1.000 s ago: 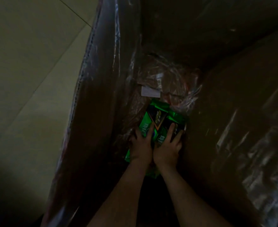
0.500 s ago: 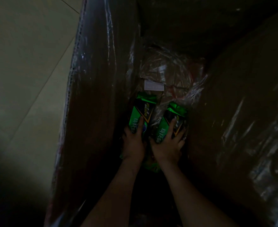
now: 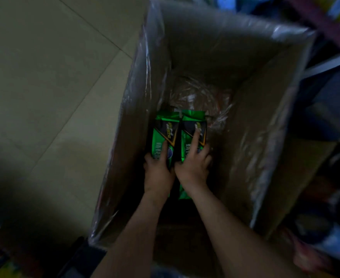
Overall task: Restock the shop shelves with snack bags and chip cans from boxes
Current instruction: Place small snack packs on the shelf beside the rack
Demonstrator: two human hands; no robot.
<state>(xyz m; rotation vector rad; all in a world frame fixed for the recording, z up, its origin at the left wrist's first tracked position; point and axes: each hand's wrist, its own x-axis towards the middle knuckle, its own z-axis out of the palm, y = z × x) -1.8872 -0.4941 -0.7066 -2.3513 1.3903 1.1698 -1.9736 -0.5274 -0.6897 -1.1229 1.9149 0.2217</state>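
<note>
Nearest to us, two bare arms reach in from 6 o'clock, the left forearm (image 3: 133,227) beside the right forearm (image 3: 225,223), down into one open cardboard box (image 3: 205,47). We count two hands and two bags, one bag to each hand. The left hand (image 3: 158,171) grasps the left green bag (image 3: 166,131) by its lower half, with one finger laid straight up the printed face and the others curled at the bag's 9 o'clock edge. The right hand (image 3: 193,167) grasps the right green bag (image 3: 192,125) in the same way, its forefinger (image 3: 196,139) stretched up the face and the other fingers curled round the 3 o'clock edge. Both bags stand upright deep inside the box, touching along their long sides, close to the box wall at 9 o'clock. We cannot tell whether they rest on the bottom. Beyond them, toward 12 o'clock, crumpled clear plastic film (image 3: 201,93) lies in the box. Outside the box, pale tiled floor (image 3: 44,77) fills 9 to 11 o'clock. At 2 o'clock we make out one shelf edge (image 3: 329,63), and what it holds is too blurred to name
</note>
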